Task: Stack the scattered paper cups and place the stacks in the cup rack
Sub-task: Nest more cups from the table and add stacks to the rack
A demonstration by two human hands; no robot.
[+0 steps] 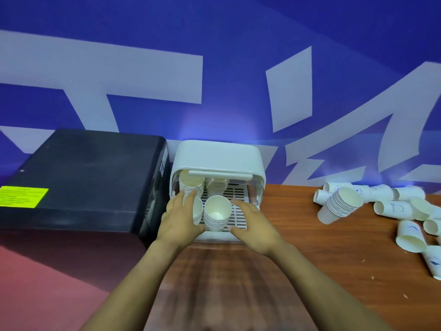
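Note:
The white cup rack (248, 161) stands at the table's back edge with its lid raised. On its slotted tray are several stacks of white paper cups: two at the back (191, 185) and a front stack (217, 215) in the middle. My left hand (181, 218) rests with nearly straight fingers against a front-left stack (197, 210), which it partly hides. Just right of the front stack, my right hand (254, 224) hovers over the tray's front right corner, fingers relaxed and holding nothing. Further right, a tilted stack (341, 206) and several loose cups (410, 237) lie on the table.
A large black machine (83, 182) with a yellow label stands directly left of the rack. The brown wooden table (298, 259) stretches between the rack and the scattered cups. A blue wall with white shapes is right behind everything.

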